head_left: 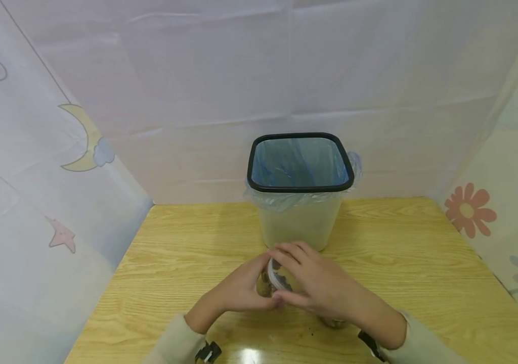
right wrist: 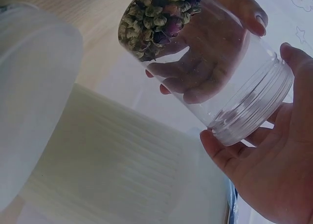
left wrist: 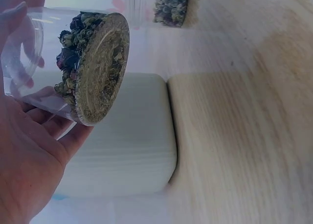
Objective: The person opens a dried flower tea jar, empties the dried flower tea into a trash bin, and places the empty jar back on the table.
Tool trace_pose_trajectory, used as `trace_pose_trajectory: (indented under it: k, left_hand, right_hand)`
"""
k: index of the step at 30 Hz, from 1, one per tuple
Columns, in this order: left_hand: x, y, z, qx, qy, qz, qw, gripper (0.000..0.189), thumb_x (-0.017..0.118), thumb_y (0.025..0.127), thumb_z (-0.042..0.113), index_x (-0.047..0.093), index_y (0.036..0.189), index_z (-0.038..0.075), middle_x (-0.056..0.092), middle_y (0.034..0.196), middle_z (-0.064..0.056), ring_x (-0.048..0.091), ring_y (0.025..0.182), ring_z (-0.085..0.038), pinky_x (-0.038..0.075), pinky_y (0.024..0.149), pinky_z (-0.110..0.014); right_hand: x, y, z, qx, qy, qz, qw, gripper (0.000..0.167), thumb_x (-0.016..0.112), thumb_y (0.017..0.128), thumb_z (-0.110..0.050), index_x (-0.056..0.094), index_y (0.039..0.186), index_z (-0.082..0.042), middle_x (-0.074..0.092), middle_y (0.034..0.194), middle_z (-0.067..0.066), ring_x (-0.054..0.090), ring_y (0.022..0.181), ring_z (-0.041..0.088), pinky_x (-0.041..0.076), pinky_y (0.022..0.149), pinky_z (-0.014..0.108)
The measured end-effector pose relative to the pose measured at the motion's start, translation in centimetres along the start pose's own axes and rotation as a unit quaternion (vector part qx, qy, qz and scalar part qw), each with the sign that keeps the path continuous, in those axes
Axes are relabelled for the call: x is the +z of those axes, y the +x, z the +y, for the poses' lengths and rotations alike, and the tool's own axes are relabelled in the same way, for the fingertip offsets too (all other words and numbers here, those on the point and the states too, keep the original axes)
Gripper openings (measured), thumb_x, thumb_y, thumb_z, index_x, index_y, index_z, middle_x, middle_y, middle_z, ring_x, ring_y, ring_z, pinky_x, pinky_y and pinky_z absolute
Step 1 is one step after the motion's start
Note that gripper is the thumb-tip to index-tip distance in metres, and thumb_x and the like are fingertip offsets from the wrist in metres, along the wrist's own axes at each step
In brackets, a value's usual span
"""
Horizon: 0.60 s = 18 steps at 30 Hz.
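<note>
The two arms [head_left: 382, 321] reach forward from pale sleeves [head_left: 425, 336] and bend inward, so the hands come close together. The left hand [head_left: 241, 290] is bent in a grip, with its palm turned in. The right hand [head_left: 320, 278] grips too, its fingers [head_left: 288, 255] arched and its thumb [head_left: 293, 299] near the left thumb.

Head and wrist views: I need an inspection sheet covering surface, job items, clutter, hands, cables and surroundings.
Surface: wood-grain table, with a tiny dark speck.
Job items: clear jar, lifted off the table, dried flowers at its base end.
Clutter: second jar with similar contents, standing on the table.
Hands: left hand grips the clear jar's body; right hand grips its threaded end.
Cables: nothing seen.
Surroundings: pale bin with black rim and bluish liner; printed cloth backdrop.
</note>
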<state>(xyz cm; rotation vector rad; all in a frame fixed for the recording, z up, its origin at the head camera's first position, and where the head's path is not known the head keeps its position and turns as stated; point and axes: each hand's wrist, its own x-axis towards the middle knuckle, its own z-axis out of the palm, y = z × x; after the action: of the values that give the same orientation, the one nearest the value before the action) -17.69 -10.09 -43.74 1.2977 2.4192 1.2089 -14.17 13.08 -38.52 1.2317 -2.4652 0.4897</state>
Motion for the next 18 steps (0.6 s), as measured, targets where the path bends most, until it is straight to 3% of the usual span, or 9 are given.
trace_pose_trajectory:
  k: [6,13,18]
  left_hand:
    - [-0.4,0.3,0.4,0.010,-0.002,-0.007,0.9999,0.092,0.076,0.088,0.045,0.021,0.160,0.025,0.051,0.143,0.007,0.057,0.126,-0.014,0.050,0.103,-0.033]
    - [-1.0,0.5,0.9,-0.010,-0.004,-0.015,0.9998,0.090,0.077,0.086,0.049,0.025,0.158,0.029,0.052,0.142,0.010,0.056,0.123,-0.007,0.051,0.100,-0.032]
    - [-1.1,0.6,0.9,-0.004,-0.014,-0.024,0.9996,0.089,0.076,0.087,0.047,0.025,0.159,0.029,0.051,0.145,0.009,0.055,0.125,-0.008,0.051,0.101,-0.032]
  right_hand:
    - [-0.4,0.0,0.1,0.000,0.005,-0.001,1.0000,0.067,0.061,0.098,-0.053,0.048,0.150,-0.012,0.051,0.146,0.003,0.049,0.131,0.019,0.051,0.101,0.037]
    - [-0.7,-0.2,0.3,0.009,0.025,-0.012,0.9996,0.069,0.059,0.099,-0.053,0.040,0.156,-0.017,0.047,0.150,0.004,0.045,0.136,0.019,0.051,0.102,0.039]
    - [-0.9,-0.3,0.3,0.002,0.035,-0.012,0.9993,0.069,0.059,0.099,-0.052,0.038,0.157,-0.018,0.047,0.151,0.005,0.045,0.136,0.019,0.051,0.102,0.040]
